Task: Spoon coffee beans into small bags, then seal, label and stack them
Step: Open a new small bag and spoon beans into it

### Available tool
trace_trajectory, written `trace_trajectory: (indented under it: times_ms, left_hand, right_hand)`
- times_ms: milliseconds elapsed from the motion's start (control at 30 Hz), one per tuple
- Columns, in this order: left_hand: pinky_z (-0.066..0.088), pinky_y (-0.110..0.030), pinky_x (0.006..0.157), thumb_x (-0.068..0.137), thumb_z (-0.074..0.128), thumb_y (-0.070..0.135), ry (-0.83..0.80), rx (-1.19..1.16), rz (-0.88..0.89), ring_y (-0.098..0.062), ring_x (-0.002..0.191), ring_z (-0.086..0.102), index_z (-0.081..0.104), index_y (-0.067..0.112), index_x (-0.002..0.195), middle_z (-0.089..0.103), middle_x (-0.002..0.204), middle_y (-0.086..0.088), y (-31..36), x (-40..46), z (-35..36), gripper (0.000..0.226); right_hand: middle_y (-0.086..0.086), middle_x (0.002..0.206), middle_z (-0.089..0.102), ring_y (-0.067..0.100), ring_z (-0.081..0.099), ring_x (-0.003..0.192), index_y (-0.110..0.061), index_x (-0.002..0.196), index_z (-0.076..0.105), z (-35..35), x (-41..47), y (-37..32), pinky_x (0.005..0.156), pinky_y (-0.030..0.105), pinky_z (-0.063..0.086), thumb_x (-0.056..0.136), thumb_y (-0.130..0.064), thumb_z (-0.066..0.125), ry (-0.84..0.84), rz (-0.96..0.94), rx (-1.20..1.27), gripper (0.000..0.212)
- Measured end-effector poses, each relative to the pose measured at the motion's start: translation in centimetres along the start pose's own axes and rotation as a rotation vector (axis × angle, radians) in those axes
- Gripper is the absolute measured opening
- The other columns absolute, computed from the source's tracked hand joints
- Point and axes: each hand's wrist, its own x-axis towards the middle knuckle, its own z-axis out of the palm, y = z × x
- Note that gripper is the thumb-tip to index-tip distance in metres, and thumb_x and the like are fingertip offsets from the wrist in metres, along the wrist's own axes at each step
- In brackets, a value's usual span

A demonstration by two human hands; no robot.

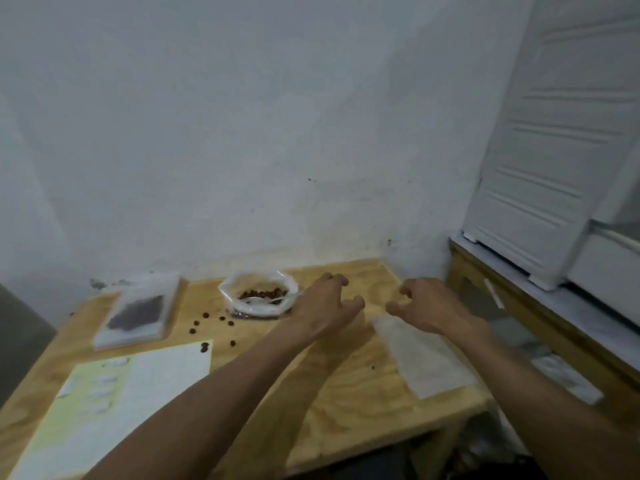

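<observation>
Pale plywood tabletop [332, 403] set into a corner of white-painted wall [242, 116]. Clear plastic bag of brown coffee beans [259, 295], mouth rolled open, stands near the tabletop's far edge; a pale spoon-like shape lies inside it, blurred. Loose dark coffee beans [221, 318] scattered on the wood just in front and left of it. Flat clear pouch with a dark patch of beans [136, 313] lies left of the open bag, apart from it. Flat translucent empty small bag [420, 358] lies to the right, partly under the right forearm. Left hand [325, 303] hovers just right of the open bag, fingers loosely curled, holding nothing. Right hand [427, 304] hovers above the far end of the empty bag, fingers likewise loosely curled and spread, holding nothing. White-and-yellow label sheet [114, 403] lies at near left. White ribbed appliance [554, 133] stands on a separate shelf at right.
</observation>
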Motion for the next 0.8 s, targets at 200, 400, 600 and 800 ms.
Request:
trace_trajectory:
  times_ms: [200,400,600,800]
  left_hand:
    - [0.048,-0.041,0.090,0.081,0.071,0.063,-0.336,0.186,0.000,-0.033,0.117,0.051,0.056,0.008,0.131,0.049,0.128,-0.014,4.0,1.2,5.2,0.076]
    - [0.049,-0.037,0.091,0.068,0.087,0.053,-0.243,0.067,-0.070,-0.028,0.117,0.052,0.055,0.011,0.132,0.048,0.129,-0.007,4.3,1.1,6.5,0.083]
    - [0.044,-0.029,0.079,0.080,0.083,0.038,-0.033,-0.164,-0.104,-0.018,0.099,0.051,0.056,0.014,0.119,0.053,0.124,-0.004,3.4,0.4,6.7,0.053]
    - [0.058,-0.032,0.078,0.082,0.083,0.035,0.084,-0.769,-0.279,-0.018,0.092,0.068,0.058,0.015,0.121,0.069,0.109,-0.003,2.7,0.6,4.4,0.050]
  right_hand:
    - [0.010,0.112,0.066,0.028,0.066,0.102,-0.006,0.117,0.064,2.2,-2.3,3.6,0.076,0.035,0.053,0.087,-0.059,0.066,-0.136,0.152,0.018,0.061]
    - [0.011,0.134,0.061,0.028,0.060,0.121,-0.007,0.132,0.061,2.7,-2.0,5.2,0.093,0.032,0.050,0.079,-0.030,0.084,-0.027,0.294,0.376,0.062]
    - [-0.003,0.083,0.070,0.021,0.068,0.095,-0.015,0.074,0.076,2.9,-1.4,6.1,0.076,0.027,0.050,0.082,-0.017,0.079,0.103,0.267,0.663,0.009]
    - [0.019,0.102,0.075,0.029,0.073,0.089,-0.008,0.094,0.078,0.7,-0.2,4.6,0.084,0.036,0.057,0.089,-0.027,0.073,0.056,0.218,1.000,0.020]
